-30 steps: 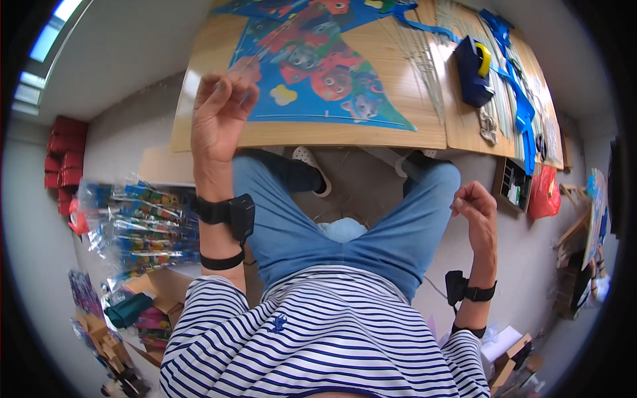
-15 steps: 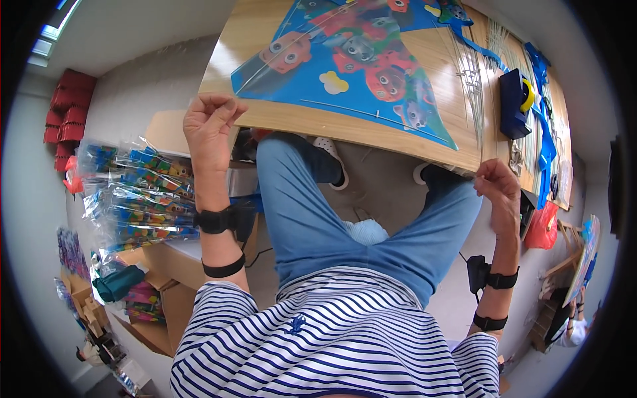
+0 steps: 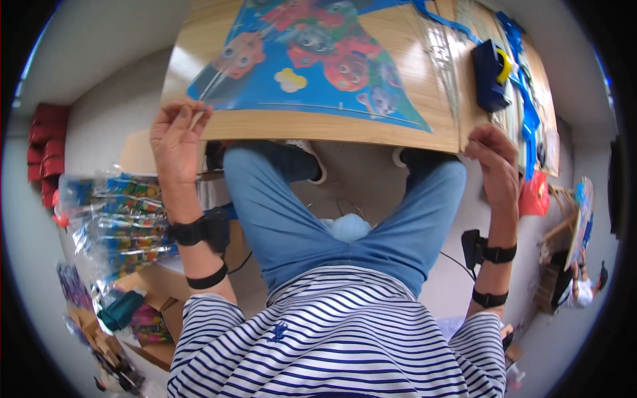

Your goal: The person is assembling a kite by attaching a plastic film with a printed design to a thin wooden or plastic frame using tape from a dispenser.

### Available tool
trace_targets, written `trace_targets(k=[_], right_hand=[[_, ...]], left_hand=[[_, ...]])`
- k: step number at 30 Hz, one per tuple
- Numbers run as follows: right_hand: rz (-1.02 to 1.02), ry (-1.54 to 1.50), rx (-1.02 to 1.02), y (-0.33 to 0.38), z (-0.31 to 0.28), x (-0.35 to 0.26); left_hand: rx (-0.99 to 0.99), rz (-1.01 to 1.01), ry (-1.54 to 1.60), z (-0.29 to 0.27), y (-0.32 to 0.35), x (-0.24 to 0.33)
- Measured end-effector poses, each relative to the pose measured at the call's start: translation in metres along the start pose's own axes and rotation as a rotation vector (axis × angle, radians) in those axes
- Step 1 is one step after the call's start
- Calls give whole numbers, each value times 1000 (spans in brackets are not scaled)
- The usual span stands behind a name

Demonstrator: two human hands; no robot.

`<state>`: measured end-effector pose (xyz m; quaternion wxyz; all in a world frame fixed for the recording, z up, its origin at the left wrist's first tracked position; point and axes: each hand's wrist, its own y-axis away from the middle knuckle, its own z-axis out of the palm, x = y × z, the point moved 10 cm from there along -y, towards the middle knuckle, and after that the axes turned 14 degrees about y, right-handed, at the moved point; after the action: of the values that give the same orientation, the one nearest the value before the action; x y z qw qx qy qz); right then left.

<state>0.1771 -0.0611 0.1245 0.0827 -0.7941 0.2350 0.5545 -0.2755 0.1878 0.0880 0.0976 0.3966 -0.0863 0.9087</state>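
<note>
A blue kite sail (image 3: 232,89) printed with cartoon animal faces lies flat on the wooden table (image 3: 279,124). Thin pale rods run along its left side and its near edge. Close to its near left corner, my left hand (image 3: 179,132) is closed in a pinch; a thin pale bit shows at the fingertips, too small to name. My right hand (image 3: 492,156) is also pinched closed, beside the table's near right corner. Whatever its fingers hold is too small or see-through to make out. Each forearm wears black straps.
To the right on the table stand a dark blue tape dispenser (image 3: 490,76) with yellow tape, several thin rods (image 3: 443,63) and blue ribbon (image 3: 529,123). Clear-wrapped colourful packs (image 3: 126,219) are heaped at left, above cardboard boxes (image 3: 159,298). A red plastic bag (image 3: 535,194) hangs at right.
The whole view has shifted, so table and kite sit further left in the picture. My right hand has risen slightly towards the table corner. Both hands keep their pinched shape.
</note>
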Motion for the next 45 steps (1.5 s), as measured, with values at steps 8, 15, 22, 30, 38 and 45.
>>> trace_targets(k=[8,15,22,30,38,45], right_hand=[[68,-12,-16,-29,7,27],[219,154,-48,-61,23,75],[319,170,-68,-78,36,104],[268,225,-16,-81,26,116],[218,221,18,-75,31,100],[185,193,36,-76,29,117]], left_hand=[[29,3,-149,-17,-32,-14],[176,-38,-418,-46,-53,-46],[194,-40,-629,-65,-61,-69],[210,-40,-670,-65,-63,-90],[265,-102,-844,-55,-51,-84],[244,-76,-899,-55,-51,-92]])
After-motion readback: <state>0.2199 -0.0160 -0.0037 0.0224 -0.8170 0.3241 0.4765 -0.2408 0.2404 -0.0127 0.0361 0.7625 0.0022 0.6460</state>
